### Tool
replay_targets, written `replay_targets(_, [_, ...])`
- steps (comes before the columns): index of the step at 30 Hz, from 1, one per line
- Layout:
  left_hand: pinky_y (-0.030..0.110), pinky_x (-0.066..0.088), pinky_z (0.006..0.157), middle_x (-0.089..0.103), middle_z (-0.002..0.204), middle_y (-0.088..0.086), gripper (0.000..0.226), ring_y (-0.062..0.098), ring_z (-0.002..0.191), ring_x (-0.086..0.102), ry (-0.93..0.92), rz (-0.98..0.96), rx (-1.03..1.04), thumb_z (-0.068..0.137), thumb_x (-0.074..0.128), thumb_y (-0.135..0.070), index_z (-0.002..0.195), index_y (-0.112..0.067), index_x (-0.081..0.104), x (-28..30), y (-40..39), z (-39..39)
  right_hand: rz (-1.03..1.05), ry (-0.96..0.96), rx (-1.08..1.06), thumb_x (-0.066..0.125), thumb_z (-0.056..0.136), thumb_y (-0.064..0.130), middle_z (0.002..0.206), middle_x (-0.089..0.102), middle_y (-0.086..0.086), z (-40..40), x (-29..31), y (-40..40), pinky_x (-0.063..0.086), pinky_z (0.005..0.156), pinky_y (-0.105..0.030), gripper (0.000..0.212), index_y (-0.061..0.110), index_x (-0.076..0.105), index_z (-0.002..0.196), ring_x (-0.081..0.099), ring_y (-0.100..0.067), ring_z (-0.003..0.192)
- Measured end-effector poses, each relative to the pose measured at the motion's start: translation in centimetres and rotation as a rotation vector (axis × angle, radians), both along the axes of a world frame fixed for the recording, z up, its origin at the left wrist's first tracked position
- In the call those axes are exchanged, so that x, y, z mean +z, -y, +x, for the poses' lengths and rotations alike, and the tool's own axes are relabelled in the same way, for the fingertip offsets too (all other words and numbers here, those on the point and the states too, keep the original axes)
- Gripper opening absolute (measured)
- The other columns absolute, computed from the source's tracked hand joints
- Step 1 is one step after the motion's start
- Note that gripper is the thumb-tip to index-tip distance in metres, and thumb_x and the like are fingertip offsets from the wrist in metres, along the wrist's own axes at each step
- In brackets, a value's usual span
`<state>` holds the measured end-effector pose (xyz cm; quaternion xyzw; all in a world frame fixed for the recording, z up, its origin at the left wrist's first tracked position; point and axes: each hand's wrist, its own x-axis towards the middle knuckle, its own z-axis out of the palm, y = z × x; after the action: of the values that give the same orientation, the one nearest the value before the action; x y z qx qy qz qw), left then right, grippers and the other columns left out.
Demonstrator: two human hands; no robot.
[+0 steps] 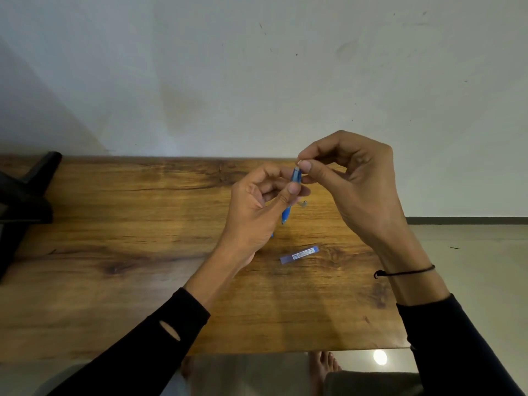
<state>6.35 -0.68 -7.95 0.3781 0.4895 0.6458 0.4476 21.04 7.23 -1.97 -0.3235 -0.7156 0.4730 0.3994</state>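
My left hand [258,207] grips a blue mechanical pencil [294,182] by its barrel, holding it upright above the wooden table [128,252]. At the pencil's top end, the thumb and forefinger of my right hand [351,178] pinch a small pale part. A thin blue lead case [299,255] lies flat on the table below my hands. A tiny clear cap [304,204] lies on the table just right of the pencil.
A black stand or chair part [25,204] sits at the table's left end. The table meets a pale wall at the back. Its right edge drops to a tiled floor. Bare feet [324,367] show under the near edge.
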Motion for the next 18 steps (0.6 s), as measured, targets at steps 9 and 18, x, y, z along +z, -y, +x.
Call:
replay_targets(9, [0.049, 0.064, 0.098, 0.084, 0.101, 0.001, 0.014, 0.024, 0.098, 0.082, -0.03, -0.001, 0.0, 0.098, 0.073, -0.005, 0.11, -0.012, 0.072, -0.34, 0.02, 0.01, 0.064, 0.123, 0.009, 0.077, 0.096, 0.004, 0.089, 0.078, 0.001, 0.24, 0.29, -0.12, 0.068, 0.072, -0.035, 0.012, 0.016, 0.077, 0.096, 0.077, -0.015, 0.087])
replay_targets(18, [0.061, 0.061, 0.1, 0.081, 0.096, 0.006, 0.018, 0.025, 0.095, 0.081, -0.085, -0.016, 0.022, 0.097, 0.074, -0.002, 0.113, 0.006, 0.07, -0.4, -0.04, 0.27, 0.161, 0.285, -0.038, 0.075, 0.091, 0.001, 0.085, 0.074, 0.01, 0.5, 0.8, 0.05, 0.058, 0.07, -0.018, 0.012, 0.012, 0.079, 0.095, 0.072, -0.008, 0.081])
